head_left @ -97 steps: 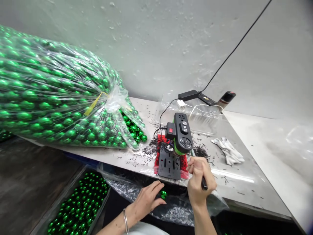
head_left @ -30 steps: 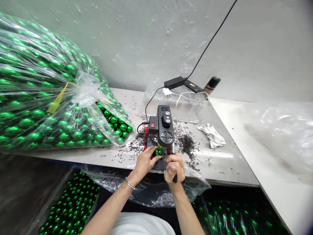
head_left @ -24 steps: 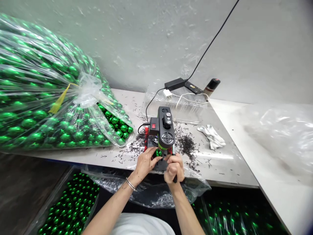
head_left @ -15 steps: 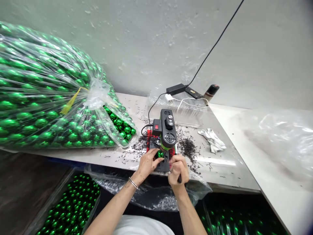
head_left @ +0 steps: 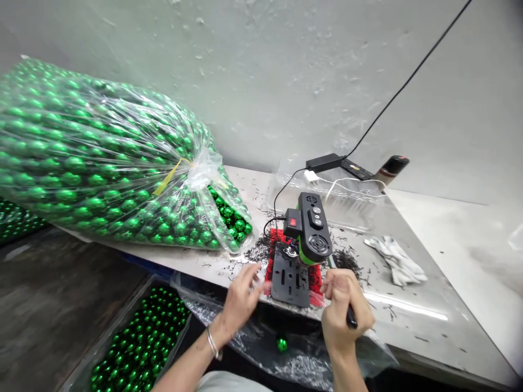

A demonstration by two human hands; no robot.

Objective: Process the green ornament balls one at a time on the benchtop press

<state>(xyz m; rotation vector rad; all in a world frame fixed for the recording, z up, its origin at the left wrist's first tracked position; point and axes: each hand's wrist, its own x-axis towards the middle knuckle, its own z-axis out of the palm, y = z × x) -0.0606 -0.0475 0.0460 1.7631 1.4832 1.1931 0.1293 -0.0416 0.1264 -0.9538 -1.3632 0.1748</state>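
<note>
Nearest the wearer, a pale shirt shows at the bottom edge. To its left, a lined bin on the floor side holds many shiny green balls. A clear plastic sheet hangs below the front edge of the worktop, and a single green ball is seen against it, between the two forearms and apart from both hands; whether it rests on the sheet or is in the air, I cannot tell.

The left hand, a silver bracelet on its wrist, is blurred, fingers loosely spread and nothing visible in them, just beside the machine's base. The right hand is closed in a fist around a black handle at the machine's right.

The small black-and-green machine stands over a slotted black plate, which lies on a red mat. Short black bits are scattered around. Right of it lie white gloves; to the left, a big tied clear bag full of green balls.

Farther back are a clear plastic tray, a white plug, a black power adapter and a dark-capped can, before the grey wall.
</note>
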